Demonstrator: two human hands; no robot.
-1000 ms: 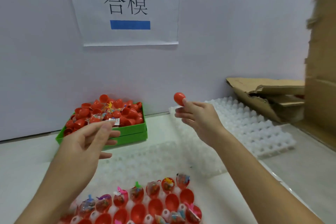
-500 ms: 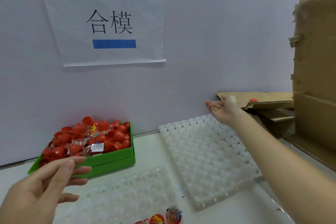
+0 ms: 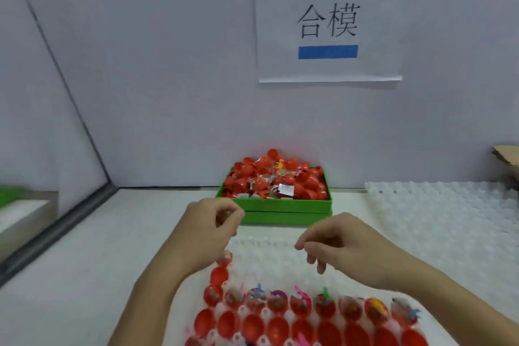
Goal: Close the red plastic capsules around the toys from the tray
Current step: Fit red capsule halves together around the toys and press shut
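Red capsule halves (image 3: pixel 254 327) sit in the pockets of the white tray (image 3: pixel 266 253) at the near edge of the table (image 3: pixel 112 247); we count one row of halves loaded with small coloured toys (image 3: pixel 302 303) and, nearer to us, a row of halves that look mostly bare inside. We hold both hands above the far, unfilled part of this tray. Our left hand (image 3: pixel 213 229) hovers with its fingers curled in and thumb against fingertips; whether it pinches anything we cannot tell, since nothing shows between the fingertips. Our right hand (image 3: pixel 345 244) hangs with fingers loosely curled and pointing down, and it holds nothing visible. Beyond the hands, against the grey wall, a green box (image 3: pixel 286 209) is heaped with more red capsule parts and a few bagged toys. A second white tray (image 3: pixel 443 219) lies to the right, just beside the first. A paper sign (image 3: pixel 327 22) with two characters and blue bars is fixed to the wall above the box. A cardboard edge (image 3: pixel 507 156) shows at far right.
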